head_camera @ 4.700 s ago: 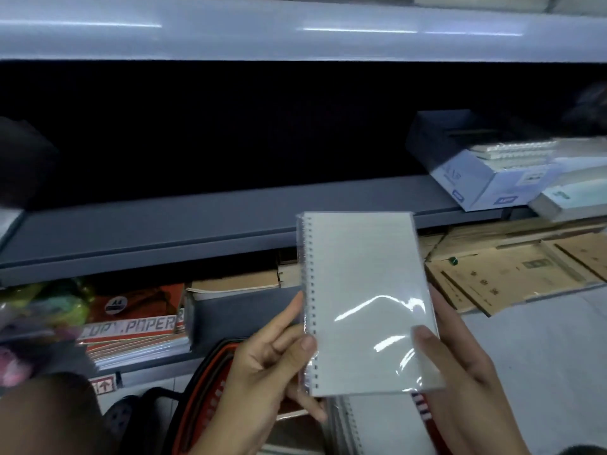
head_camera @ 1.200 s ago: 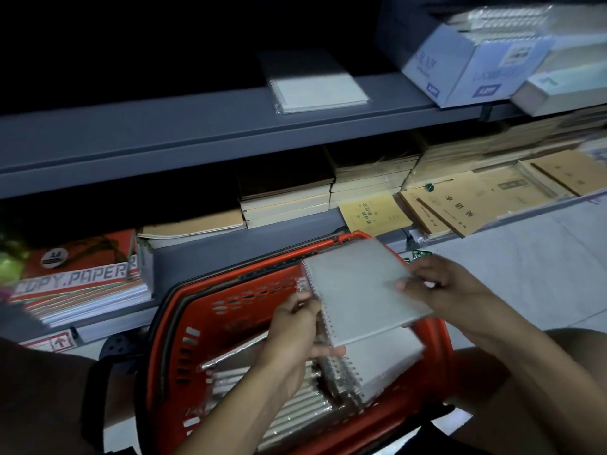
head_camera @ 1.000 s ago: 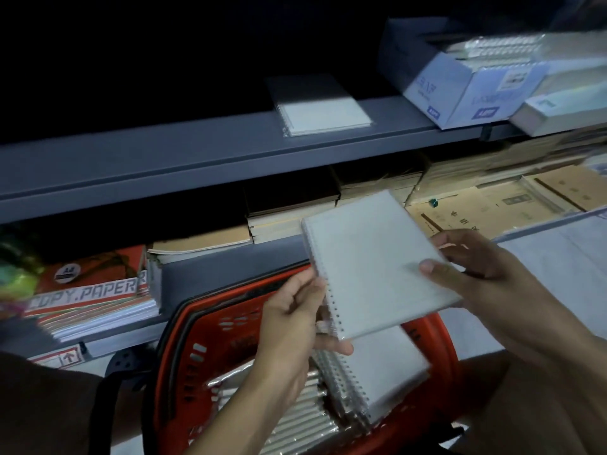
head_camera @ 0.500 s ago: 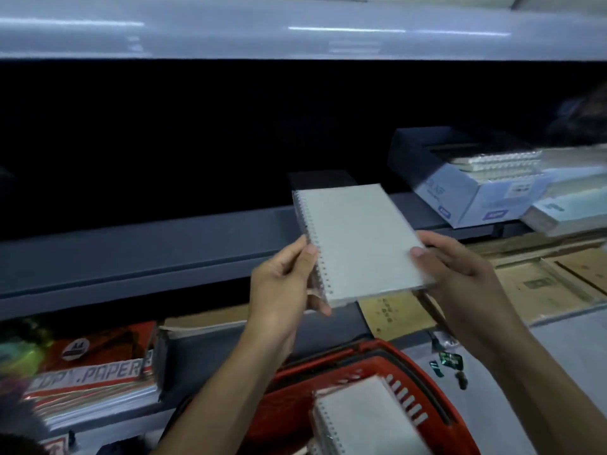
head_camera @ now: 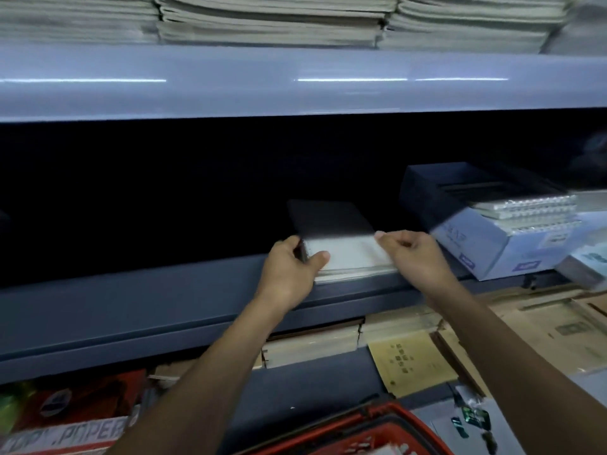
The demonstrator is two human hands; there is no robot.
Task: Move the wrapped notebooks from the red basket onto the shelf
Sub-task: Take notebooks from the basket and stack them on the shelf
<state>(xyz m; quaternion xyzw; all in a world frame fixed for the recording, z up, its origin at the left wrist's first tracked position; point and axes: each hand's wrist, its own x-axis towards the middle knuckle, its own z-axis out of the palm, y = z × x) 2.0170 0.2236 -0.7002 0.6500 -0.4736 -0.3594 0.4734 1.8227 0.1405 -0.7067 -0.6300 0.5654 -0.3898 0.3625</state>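
1. My left hand (head_camera: 292, 267) grips the left edge of the notebook (head_camera: 348, 254), thumb on the cover and fingers curled down the spine side.
2. My right hand (head_camera: 415, 254) pinches the notebook's right edge with curled fingers.
3. The notebook lies flat on the shelf (head_camera: 131, 300), on top of another one like it. Its near edge sits at the shelf's front lip and its far half runs back into the dark.
4. I judge it light and thin. It should be stiff enough across the cover to stay flat when held by two edges.
5. The plastic wrap is likely slick, so a pinch at the edges holds better than a flat palm on top. The wire spine side should give my fingers more to catch on.
6. The blue box (head_camera: 476, 244) stands just right of the notebook, leaving little room for my right hand.
7. The red basket (head_camera: 377, 431) sits below the shelf's front; I cannot see how many notebooks it holds.
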